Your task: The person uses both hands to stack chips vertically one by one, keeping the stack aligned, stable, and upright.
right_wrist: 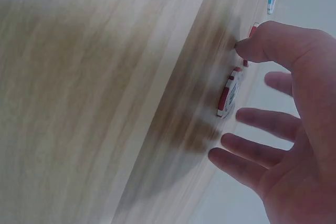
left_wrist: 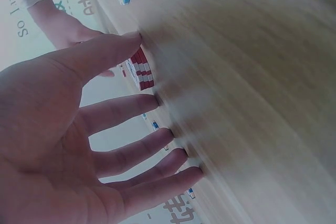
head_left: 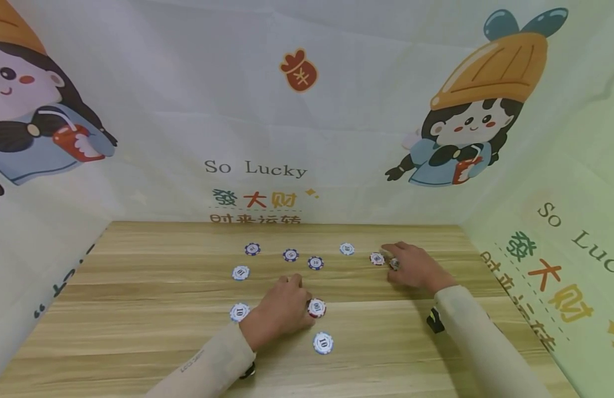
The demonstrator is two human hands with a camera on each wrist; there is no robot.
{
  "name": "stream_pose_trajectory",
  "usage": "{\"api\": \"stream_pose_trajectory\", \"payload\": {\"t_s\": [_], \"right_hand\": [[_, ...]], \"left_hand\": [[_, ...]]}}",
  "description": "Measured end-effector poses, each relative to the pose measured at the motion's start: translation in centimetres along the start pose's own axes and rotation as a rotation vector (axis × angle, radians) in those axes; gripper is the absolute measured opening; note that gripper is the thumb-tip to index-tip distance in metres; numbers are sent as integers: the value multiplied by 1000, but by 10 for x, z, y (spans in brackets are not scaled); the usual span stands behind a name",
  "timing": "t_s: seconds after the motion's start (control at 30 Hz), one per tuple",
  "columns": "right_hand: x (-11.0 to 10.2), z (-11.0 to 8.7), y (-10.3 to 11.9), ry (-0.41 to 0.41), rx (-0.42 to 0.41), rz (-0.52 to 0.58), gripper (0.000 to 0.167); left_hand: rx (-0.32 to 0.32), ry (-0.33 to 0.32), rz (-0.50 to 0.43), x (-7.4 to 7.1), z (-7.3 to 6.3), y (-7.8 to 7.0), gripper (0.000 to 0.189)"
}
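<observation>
The red-and-white stack (head_left: 316,308) of chips, with 100 on its top, is on the wooden table (head_left: 152,342) in the head view. The left hand (head_left: 282,307) is just left of this stack, its thumb close beside it. A light-blue chip (head_left: 323,342) marked 10 lies nearer to the person than the stack, and another pale chip (head_left: 239,311) lies left of the stack, past the left wrist. Beyond the stack there are three dark-blue chips (head_left: 315,262). The right hand (head_left: 413,266) is farther off and to the right of the stack, reaching over a half-hidden chip (head_left: 394,264); a red-and-white chip (head_left: 377,258) lies just left of that one, also beyond the stack.

In the left wrist view, the stack is several chips high and stands between the thumb and the index finger. The left hand has its fingers straight and spread around the stack, without a grip; whether the thumb touches it, one cannot tell.

In the right wrist view, the half-hidden chip shows its red and white edge. The right hand's fingers are loose and apart around it, gripping nothing.
</observation>
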State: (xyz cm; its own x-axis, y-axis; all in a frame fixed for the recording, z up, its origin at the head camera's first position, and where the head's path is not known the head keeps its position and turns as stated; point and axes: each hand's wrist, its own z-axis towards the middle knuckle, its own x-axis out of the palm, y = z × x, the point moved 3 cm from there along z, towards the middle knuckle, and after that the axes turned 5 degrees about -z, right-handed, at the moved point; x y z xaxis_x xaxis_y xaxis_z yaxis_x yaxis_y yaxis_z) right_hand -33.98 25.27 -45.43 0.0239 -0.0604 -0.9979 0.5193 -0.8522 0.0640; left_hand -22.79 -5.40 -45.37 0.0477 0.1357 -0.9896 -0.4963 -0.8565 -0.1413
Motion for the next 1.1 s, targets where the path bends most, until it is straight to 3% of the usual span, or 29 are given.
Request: {"api": "stream_pose_trajectory", "payload": {"t_s": [0.2,0.57,1.1], "right_hand": [[0,-1,-4,2,-6,-27,44],[-3,3,-2,31,2,-58,45],[-2,1,-1,-39,-32,-88,29]], "left_hand": [[-4,-2,-16,0,0,0,41],[1,-9,-25,-2,0,-1,40],[-17,-12,-60,0,0,0,39]]}}
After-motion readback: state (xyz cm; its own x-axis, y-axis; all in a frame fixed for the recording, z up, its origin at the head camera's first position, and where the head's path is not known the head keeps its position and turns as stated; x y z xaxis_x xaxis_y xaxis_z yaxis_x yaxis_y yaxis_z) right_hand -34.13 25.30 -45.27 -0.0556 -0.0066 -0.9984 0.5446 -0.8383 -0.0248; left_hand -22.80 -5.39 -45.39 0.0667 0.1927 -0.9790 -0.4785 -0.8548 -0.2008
